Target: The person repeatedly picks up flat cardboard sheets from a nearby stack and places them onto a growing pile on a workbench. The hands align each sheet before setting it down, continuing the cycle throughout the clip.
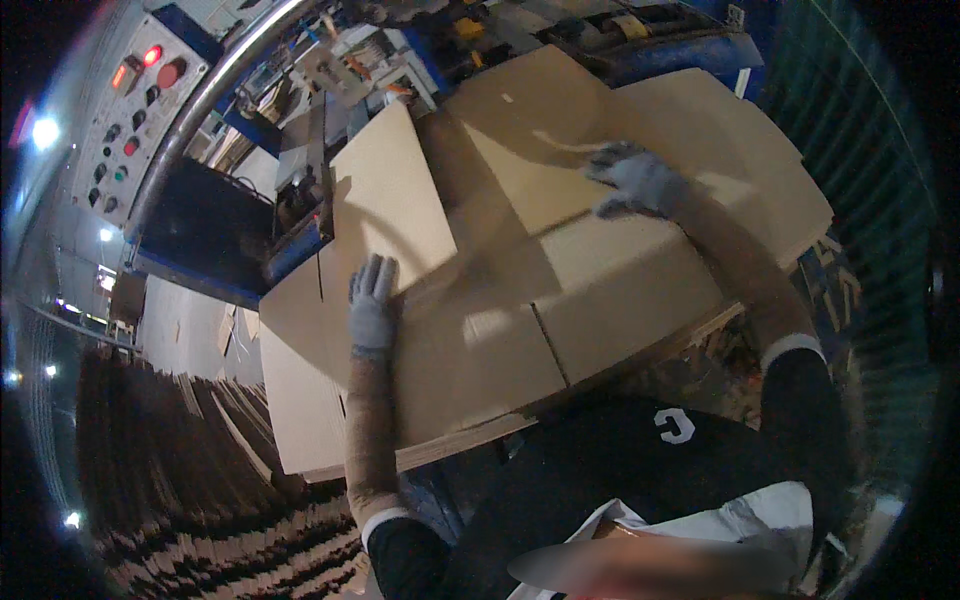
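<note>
A flat sheet of brown cardboard (pixel 470 365) with slots and creases lies on a stack of similar sheets in front of me. Its left flap (pixel 393 180) and its middle flap (pixel 535 180) reach away toward the machine, with a darker gap between them. My left hand (pixel 372 305), in a grey glove, rests by the near corner of the left flap, fingers stretched out and close together. On the right edge of the middle flap lies my right hand (pixel 638 182), also gloved in grey, its fingers spread and pointing left. Neither hand is wrapped round anything.
A control panel (pixel 135 125) with buttons and a red light stands at the far left, beside a curved metal rail (pixel 195 110). Blue machinery (pixel 660 60) borders the far side. Stacked cardboard (pixel 180 450) fills the lower left. A dark green curtain-like surface (pixel 850 130) hangs right.
</note>
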A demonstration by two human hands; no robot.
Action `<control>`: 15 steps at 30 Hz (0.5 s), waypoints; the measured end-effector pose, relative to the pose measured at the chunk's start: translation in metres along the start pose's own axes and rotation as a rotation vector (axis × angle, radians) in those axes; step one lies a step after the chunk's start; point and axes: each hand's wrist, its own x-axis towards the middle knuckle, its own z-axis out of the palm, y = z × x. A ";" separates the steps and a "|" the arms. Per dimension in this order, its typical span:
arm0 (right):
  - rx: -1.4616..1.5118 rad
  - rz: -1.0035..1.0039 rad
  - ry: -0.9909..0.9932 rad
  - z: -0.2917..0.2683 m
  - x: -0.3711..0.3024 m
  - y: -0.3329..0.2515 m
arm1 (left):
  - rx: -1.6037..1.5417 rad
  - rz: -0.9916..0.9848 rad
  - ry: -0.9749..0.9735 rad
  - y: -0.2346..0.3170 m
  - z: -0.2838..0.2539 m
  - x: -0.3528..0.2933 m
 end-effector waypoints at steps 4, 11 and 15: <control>-0.090 0.227 0.131 0.037 0.049 0.009 | 0.194 -0.199 0.094 -0.022 0.021 0.068; 0.017 0.809 0.447 -0.008 -0.109 0.021 | 0.351 -0.902 0.583 -0.008 -0.050 -0.066; -0.355 1.384 0.509 -0.014 -0.234 0.007 | 0.212 -1.608 0.464 -0.013 -0.095 -0.176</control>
